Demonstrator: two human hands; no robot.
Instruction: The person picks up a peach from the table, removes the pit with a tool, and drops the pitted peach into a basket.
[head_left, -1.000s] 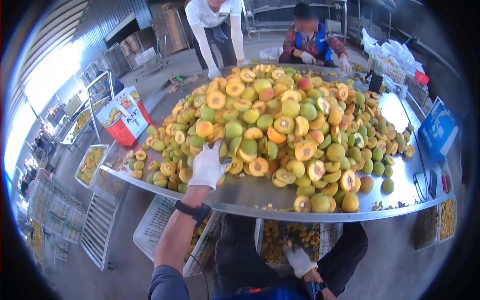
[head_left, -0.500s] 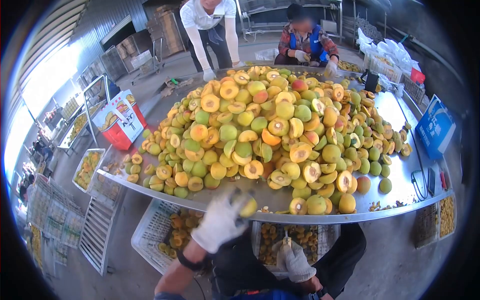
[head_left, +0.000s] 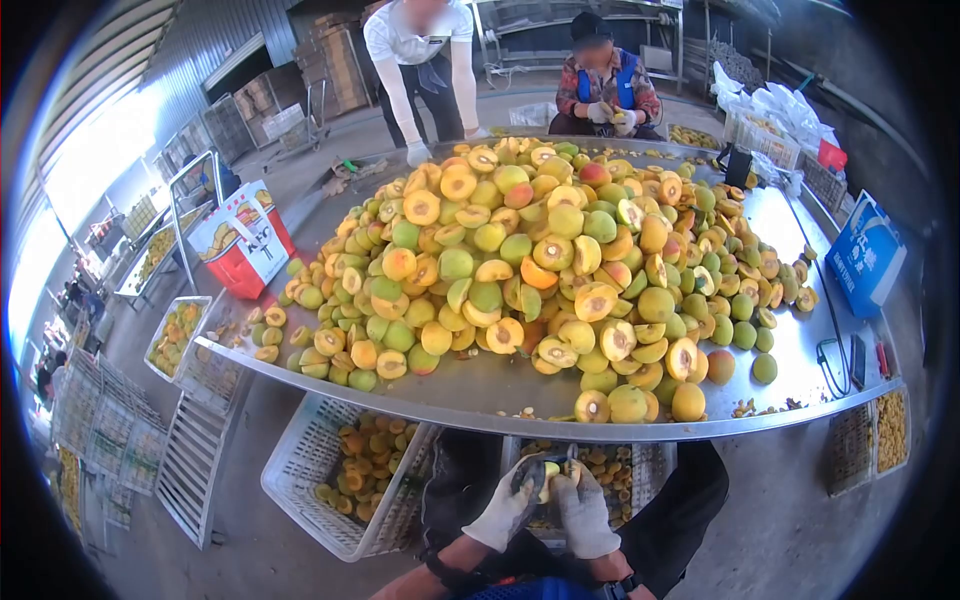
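Note:
My left hand (head_left: pixel 503 512), in a white glove with dark fingertips, is closed around a yellow-green peach (head_left: pixel 546 480) just below the table's front edge. Close beside it, my white-gloved right hand (head_left: pixel 586 512) is closed on a small, thin tool that looks like a knife (head_left: pixel 572 456), its tip against or near the peach. The fingers partly hide both. Underneath the hands stands a crate (head_left: pixel 655 480) with fruit pieces. A large heap of whole and halved peaches (head_left: pixel 480 265) covers the middle of the metal table (head_left: pixel 440 395).
A white crate (head_left: pixel 290 470) of peach halves stands at lower left. On the table are a red-and-white bag (head_left: pixel 245 240) and a blue bag (head_left: pixel 868 255). Across it, one person (head_left: pixel 425 60) leans on the edge and another (head_left: pixel 610 85) holds something small.
My left hand has come down from the table edge with a peach and met my right hand. Across the table, the seated person's hands have come together.

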